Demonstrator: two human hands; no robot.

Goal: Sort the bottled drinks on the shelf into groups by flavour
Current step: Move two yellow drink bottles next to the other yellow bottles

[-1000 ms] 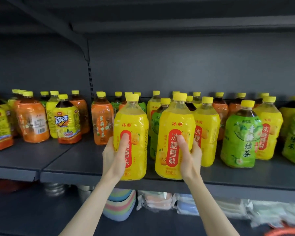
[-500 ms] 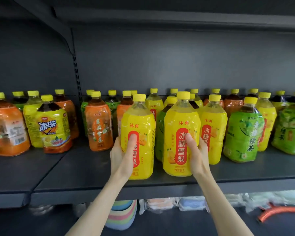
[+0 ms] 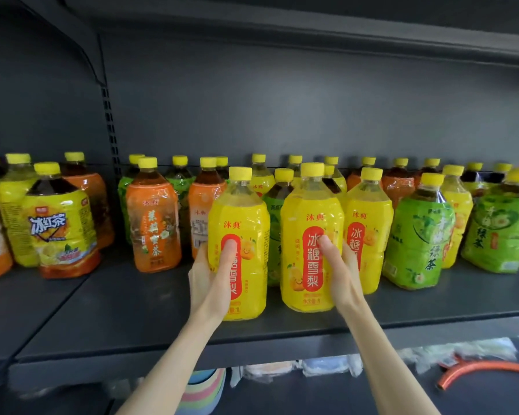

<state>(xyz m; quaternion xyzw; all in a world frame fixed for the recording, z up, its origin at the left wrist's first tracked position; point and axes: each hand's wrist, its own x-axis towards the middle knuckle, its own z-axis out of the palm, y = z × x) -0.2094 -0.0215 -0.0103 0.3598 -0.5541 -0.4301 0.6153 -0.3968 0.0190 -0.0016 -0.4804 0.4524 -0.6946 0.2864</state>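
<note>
left grip [image 3: 212, 277] wraps left yellow bottle [image 3: 247, 205]; right grip [image 3: 340, 274] wraps right yellow bottle [image 3: 307, 202].

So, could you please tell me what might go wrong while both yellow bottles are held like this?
The left hand grips the left yellow bottle and the right hand the right yellow bottle near the front edge of the shelf; a slip might tip one off. The right hand also seems to lie against a third yellow bottle, so moving sideways could knock it over.
</note>
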